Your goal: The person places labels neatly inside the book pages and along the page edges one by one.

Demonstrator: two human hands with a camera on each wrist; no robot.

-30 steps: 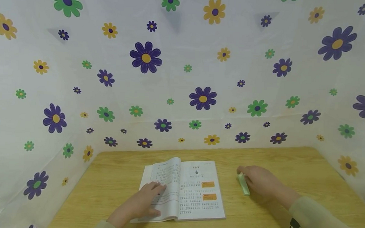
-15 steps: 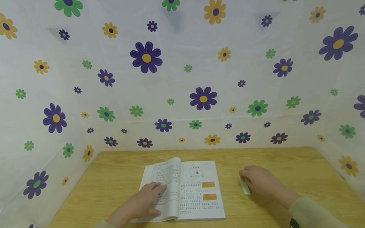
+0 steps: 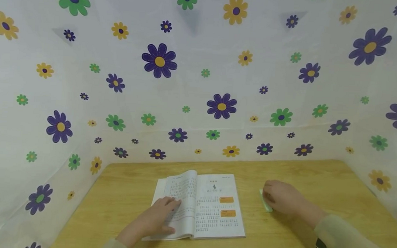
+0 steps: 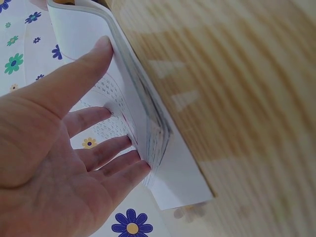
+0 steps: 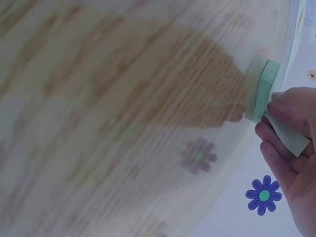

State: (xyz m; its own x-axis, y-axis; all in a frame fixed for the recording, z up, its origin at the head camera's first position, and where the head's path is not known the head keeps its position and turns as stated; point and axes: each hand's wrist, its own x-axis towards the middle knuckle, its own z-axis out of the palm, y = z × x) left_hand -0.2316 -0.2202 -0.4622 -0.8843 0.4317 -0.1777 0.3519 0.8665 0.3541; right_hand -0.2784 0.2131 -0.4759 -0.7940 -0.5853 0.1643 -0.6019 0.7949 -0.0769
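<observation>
An open book (image 3: 219,213) lies on the table, its left pages bulging near the spine. My left hand (image 3: 158,214) rests on the left page with fingers spread; in the left wrist view its fingertips touch the page near the edge, thumb extended. To the right of the book sits a narrow light-green sticky note pad (image 5: 265,89) on the wood. My right hand (image 3: 281,197) covers much of it in the head view. In the right wrist view the thumb and fingers pinch a pale green sticky note (image 5: 292,136), which curls away from the pad.
The wooden table (image 3: 126,187) is enclosed at the back and both sides by white sheeting (image 3: 193,86) with a flower print. The book's right edge stands a short way from the pad.
My right hand has shifted slightly right along the pad, its fingertips drawing back from the far end. My left hand and the book stay in place.
</observation>
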